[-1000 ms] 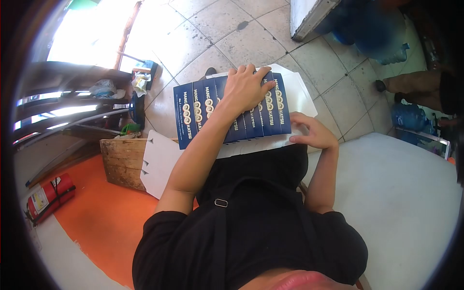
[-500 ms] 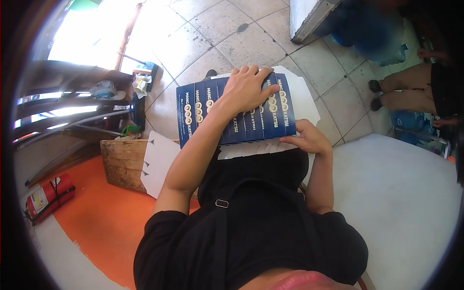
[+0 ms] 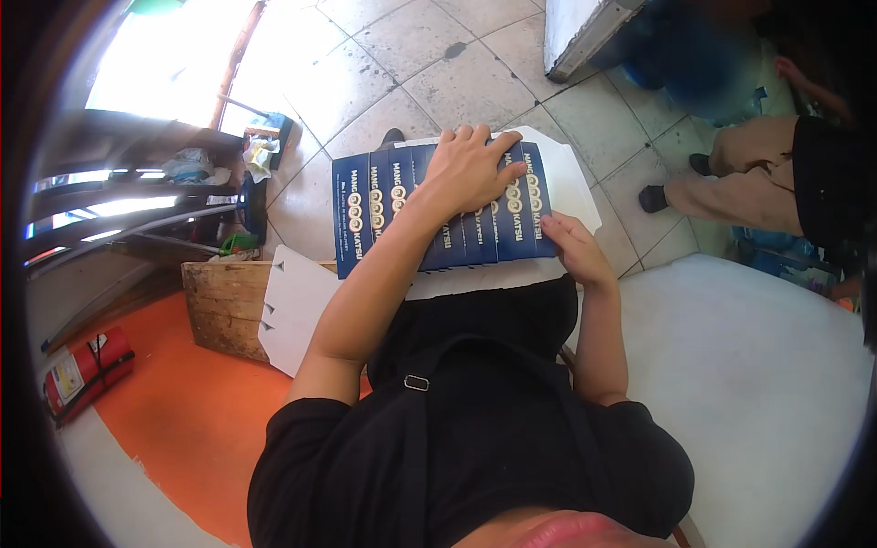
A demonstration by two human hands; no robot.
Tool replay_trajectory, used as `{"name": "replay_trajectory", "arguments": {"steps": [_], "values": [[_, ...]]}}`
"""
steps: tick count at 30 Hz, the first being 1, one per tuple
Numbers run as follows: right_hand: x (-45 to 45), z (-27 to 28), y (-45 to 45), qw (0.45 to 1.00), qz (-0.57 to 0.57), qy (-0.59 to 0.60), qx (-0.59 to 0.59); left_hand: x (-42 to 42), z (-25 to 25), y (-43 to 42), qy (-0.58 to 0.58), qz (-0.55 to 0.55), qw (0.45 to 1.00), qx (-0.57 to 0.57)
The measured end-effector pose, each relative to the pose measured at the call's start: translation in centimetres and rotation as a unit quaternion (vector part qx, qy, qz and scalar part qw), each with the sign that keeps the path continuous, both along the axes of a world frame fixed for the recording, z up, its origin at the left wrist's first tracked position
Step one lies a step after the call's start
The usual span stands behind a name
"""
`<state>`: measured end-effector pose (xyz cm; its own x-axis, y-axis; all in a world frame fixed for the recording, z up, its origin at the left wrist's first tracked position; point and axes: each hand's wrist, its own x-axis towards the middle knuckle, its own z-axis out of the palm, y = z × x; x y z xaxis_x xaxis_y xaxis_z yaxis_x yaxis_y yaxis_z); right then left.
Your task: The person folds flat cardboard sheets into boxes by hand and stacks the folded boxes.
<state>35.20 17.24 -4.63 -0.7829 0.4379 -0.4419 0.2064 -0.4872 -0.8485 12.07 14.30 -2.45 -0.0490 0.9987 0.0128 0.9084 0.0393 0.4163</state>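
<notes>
A fanned stack of dark blue printed cardboard sheets (image 3: 356, 247) lies across my lap, their lettering partly hidden by my left arm. My left hand (image 3: 468, 173) rests over the top of the stack, fingers spread and reaching its far edge. At the right edge, my right hand (image 3: 580, 248) has its fingertips on the near corner of the sheets. Beneath the blue sheets, white cardboard (image 3: 571, 183) sticks out at the right and along the near side.
Left of my lap are a wooden board (image 3: 224, 306), a slotted white cardboard piece (image 3: 297, 306) and a red fire extinguisher (image 3: 91, 370). A white surface (image 3: 731, 365) lies to my right. Another person's legs (image 3: 744, 173) are at the right, on the tiled floor (image 3: 384, 110).
My right hand has slid up along the right edge of the stack, away from its near side. My left hand stays in place. The other person's legs have shifted left.
</notes>
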Motion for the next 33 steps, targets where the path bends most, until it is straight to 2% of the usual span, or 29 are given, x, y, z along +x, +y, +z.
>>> {"name": "replay_trajectory", "arguments": {"steps": [2,4,8,17,20,22,23,25,27,29,31,33], "values": [[0.2,-0.3,0.2,0.999,-0.017,0.03,-0.036,-0.1,-0.1,-0.1,0.0,0.003,1.0,0.002],[0.0,0.6,0.6,0.999,0.018,0.019,0.018,-0.2,-0.2,0.0,-0.011,-0.004,1.0,0.0],[0.3,-0.4,1.2,0.998,0.038,0.007,0.054,-0.4,-0.4,0.0,-0.008,-0.006,1.0,0.004],[0.2,-0.4,0.9,1.0,0.01,0.021,-0.014,-0.2,-0.6,-0.1,-0.002,-0.001,1.0,0.018],[0.0,-0.5,0.5,1.0,0.001,0.009,0.024,-0.3,-0.1,0.1,-0.043,0.009,0.999,-0.019],[-0.3,-0.3,0.2,0.999,-0.009,0.0,0.038,-0.9,0.6,0.0,-0.173,0.042,0.982,0.057],[-0.4,-0.4,0.3,0.999,-0.008,0.002,0.041,-1.4,1.1,-0.2,-0.172,0.043,0.982,0.061],[-0.4,-0.5,0.1,1.0,-0.012,0.005,0.021,-2.9,4.4,-2.2,-0.188,0.102,0.974,0.078],[-0.2,-0.8,0.2,0.999,-0.003,0.002,0.032,-5.7,5.2,-5.0,-0.171,0.151,0.967,0.117],[-0.4,-0.8,0.7,0.999,0.008,0.003,0.047,-8.7,4.1,-8.2,-0.177,0.236,0.945,0.139],[-0.6,-0.6,0.7,1.0,0.005,0.007,-0.002,-11.6,0.9,-11.5,-0.159,0.329,0.924,0.113],[-0.9,-0.5,1.2,1.0,0.02,0.003,-0.002,-12.3,-0.8,-14.8,-0.341,0.379,0.86,0.035]]}}
